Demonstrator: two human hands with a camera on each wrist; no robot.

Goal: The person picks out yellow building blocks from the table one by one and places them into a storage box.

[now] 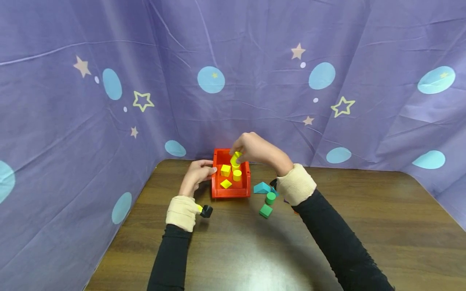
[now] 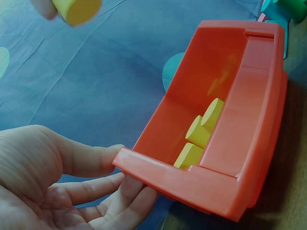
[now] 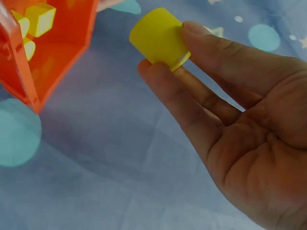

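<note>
My left hand [image 1: 196, 176] grips the left wall of a red plastic bin [image 1: 231, 193], thumb at the rim in the left wrist view. Above the bin's far right part, my right hand [image 1: 256, 147] pinches a yellow cylinder block [image 3: 160, 38] between thumb and fingertips. Inside the bin lie a yellow cube [image 1: 225, 170], a short yellow cylinder [image 1: 237, 175] and a yellow block with a diamond-shaped outline [image 1: 226, 184]. Another yellow block shows partly under the held cylinder in the head view. The left wrist view catches the held cylinder at its top edge, with the fingers cut off.
Right of the bin on the wooden table [image 1: 225, 250] lie a blue triangular block [image 1: 261, 188], a green cylinder [image 1: 270, 198] and a green square block [image 1: 265, 211]. More pieces are partly hidden by the right wrist. A purple patterned curtain [image 1: 255, 109] hangs close behind the bin.
</note>
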